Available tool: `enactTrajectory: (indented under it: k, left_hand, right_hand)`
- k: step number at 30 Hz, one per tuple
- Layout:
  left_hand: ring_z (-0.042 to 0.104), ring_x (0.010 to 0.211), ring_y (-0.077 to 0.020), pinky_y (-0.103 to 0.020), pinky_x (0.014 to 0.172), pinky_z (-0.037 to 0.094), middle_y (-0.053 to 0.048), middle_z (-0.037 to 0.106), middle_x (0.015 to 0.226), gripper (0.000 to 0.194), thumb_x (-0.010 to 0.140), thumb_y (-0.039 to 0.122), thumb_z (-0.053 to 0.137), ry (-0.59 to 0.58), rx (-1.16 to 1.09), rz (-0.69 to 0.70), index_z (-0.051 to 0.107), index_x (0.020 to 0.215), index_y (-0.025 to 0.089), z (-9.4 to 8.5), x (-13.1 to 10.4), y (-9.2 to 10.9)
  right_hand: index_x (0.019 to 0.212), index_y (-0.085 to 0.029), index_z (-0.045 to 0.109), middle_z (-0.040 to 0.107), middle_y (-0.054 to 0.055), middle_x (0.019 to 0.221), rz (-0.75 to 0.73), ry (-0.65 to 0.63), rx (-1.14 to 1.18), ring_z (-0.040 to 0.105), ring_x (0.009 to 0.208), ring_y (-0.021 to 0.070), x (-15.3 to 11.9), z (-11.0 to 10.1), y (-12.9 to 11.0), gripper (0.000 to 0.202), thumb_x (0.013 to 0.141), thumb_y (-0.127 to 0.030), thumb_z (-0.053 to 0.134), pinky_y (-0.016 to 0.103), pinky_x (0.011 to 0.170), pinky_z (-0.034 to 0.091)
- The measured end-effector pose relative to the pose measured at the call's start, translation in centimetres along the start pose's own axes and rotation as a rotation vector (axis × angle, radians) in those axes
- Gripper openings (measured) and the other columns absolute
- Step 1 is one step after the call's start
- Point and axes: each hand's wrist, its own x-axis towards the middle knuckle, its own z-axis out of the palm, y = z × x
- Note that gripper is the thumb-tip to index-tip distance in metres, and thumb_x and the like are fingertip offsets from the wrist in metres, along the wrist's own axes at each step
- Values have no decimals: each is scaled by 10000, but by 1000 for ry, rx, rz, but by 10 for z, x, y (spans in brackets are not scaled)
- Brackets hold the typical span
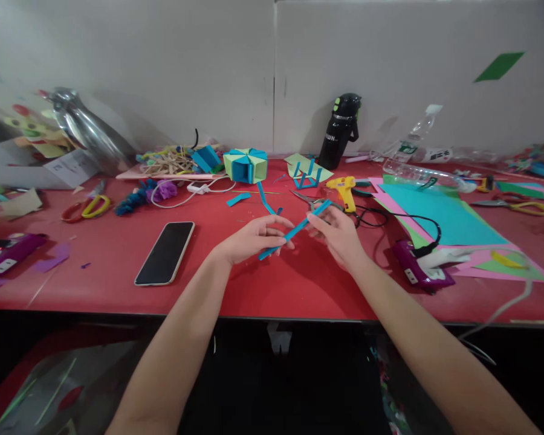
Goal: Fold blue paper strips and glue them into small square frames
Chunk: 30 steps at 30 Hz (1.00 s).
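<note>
A narrow blue paper strip (295,230) slants between my two hands, just above the red table. My left hand (259,237) pinches its lower end, and my right hand (333,228) grips it near the upper end. Behind my fingers, another blue strip (265,199) lies on the table. Farther back sits a folded blue and pale green paper piece (246,166). To its right, several small blue folded strips (306,178) stand on a pale green sheet. A yellow glue gun (344,189) rests beyond my right hand, with dark-handled pliers or scissors partly hidden beside it.
A phone (165,254) lies left of my hands. Purple power strips (421,269) sit at both sides, with cables trailing. Coloured paper sheets (439,211) spread at the right. A black bottle (340,130) stands by the wall. Scissors (90,205) lie far left.
</note>
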Motion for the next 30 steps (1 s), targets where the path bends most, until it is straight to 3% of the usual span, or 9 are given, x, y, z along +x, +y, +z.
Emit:
enactTrajectory:
  k: [3, 5, 8, 12, 16, 19, 22, 26, 30]
  left_hand:
    - [582, 625, -81, -240, 583, 463, -125, 733, 1127, 298, 835, 273, 722, 28, -49, 20, 745, 1118, 181, -10, -6, 3]
    - [566, 602, -61, -238, 573, 468, -137, 699, 1256, 235, 815, 270, 741, 52, -85, 34, 791, 1025, 176, -17, -9, 5]
    - [663, 733, -120, -251, 691, 550, -158, 692, 1291, 274, 839, 374, 732, 154, -235, 46, 802, 969, 142, -25, -13, 6]
    - [719, 1014, -228, -288, 872, 589, -167, 750, 1139, 487, 875, 580, 643, 316, -542, 124, 763, 989, 122, -29, -7, 6]
    - [703, 806, -95, -173, 760, 564, -83, 774, 1026, 250, 815, 307, 788, 490, -532, 244, 698, 997, 160, -22, 5, 1]
    - [587, 597, -37, -144, 583, 483, -55, 771, 937, 226, 775, 177, 785, 590, -447, 253, 660, 963, 158, -17, 12, 0]
    - [520, 540, -36, -165, 519, 410, -50, 763, 886, 234, 786, 181, 754, 583, -401, 209, 640, 990, 164, -15, 13, -1]
    - [470, 526, -38, -185, 509, 358, -79, 762, 894, 271, 796, 212, 757, 420, -324, 93, 635, 1028, 146, -14, 13, -3]
    - [477, 553, -38, -186, 545, 377, -105, 763, 962, 329, 799, 225, 768, 353, -310, 38, 621, 1080, 138, -7, 17, -5]
  right_hand:
    - [1377, -335, 541, 601, 71, 1334, -163, -21, -55, 685, 984, 208, 1, -3, -2, 852, 617, -438, 912, 381, 845, 596]
    - [1282, -303, 637, 656, 68, 1237, -258, -90, -185, 673, 1023, 224, 1, -6, -1, 684, 661, -440, 889, 395, 902, 567]
    - [892, -237, 759, 718, 46, 922, -317, -160, -388, 661, 886, 209, 1, -8, 1, 272, 778, -481, 797, 367, 829, 537]
    - [770, -221, 740, 696, 21, 774, -278, -98, -439, 612, 705, 171, -2, -7, 3, 295, 794, -513, 773, 321, 678, 484]
    - [774, -211, 740, 667, 6, 652, -161, -171, -427, 585, 591, 156, -8, -2, -1, 314, 788, -523, 776, 308, 604, 461]
    - [795, -211, 748, 723, 25, 741, -116, -318, -424, 628, 657, 160, -12, 1, -5, 303, 785, -512, 783, 297, 633, 478]
    - [877, -209, 741, 743, 33, 746, -9, -458, -371, 665, 666, 167, -15, 3, -7, 330, 824, -535, 737, 284, 605, 494]
    - [976, -197, 692, 758, 46, 726, 130, -604, -273, 715, 678, 188, -16, 8, -8, 375, 875, -558, 671, 271, 574, 497]
    - [897, -194, 648, 778, 60, 749, 138, -680, -318, 670, 612, 150, -17, 11, -8, 319, 893, -512, 667, 249, 542, 459]
